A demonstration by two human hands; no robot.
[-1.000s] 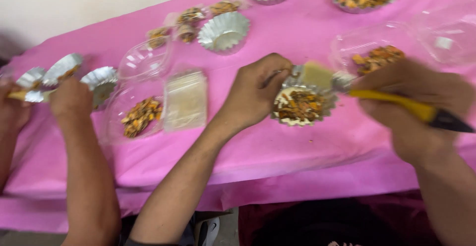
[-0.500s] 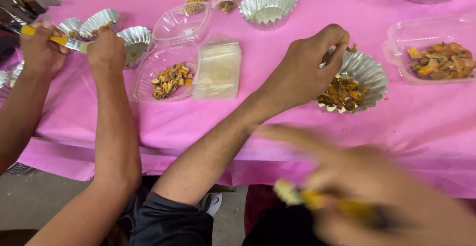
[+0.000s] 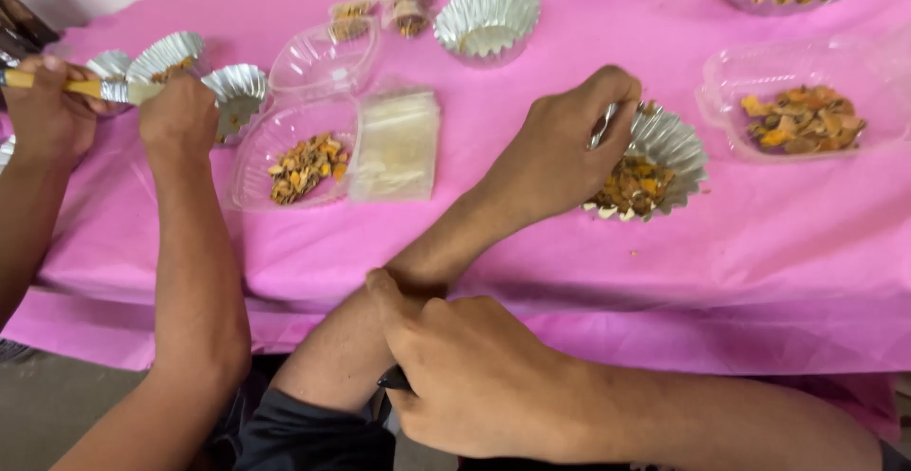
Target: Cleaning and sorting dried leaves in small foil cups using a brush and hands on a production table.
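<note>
The person's left hand (image 3: pixel 560 148) reaches out over the counter (image 3: pixel 778 272), which is draped in a pink cloth, and closes its fingers on the near rim of a fluted foil cup (image 3: pixel 655 163). The cup sits on the cloth and holds a heap of orange and brown dried bits. The right hand (image 3: pixel 474 376) is down at the counter's front edge, pressed against the left forearm and curled shut around a dark handle (image 3: pixel 394 379) of which only the tip shows.

Just to the right of the cup lies a clear plastic tray (image 3: pixel 797 115) with more of the same dried mix. To the left are a small stack of clear pouches (image 3: pixel 397 144) and, touching it, a clear clamshell container (image 3: pixel 299 153) with some mix in its lower half. An empty foil cup (image 3: pixel 487 23) stands farther back.

At the far left a co-worker's hands are busy: one (image 3: pixel 178 115) holds a foil cup (image 3: pixel 237 92), the other (image 3: pixel 47 110) grips a brush with a yellow handle (image 3: pixel 66 85).
</note>
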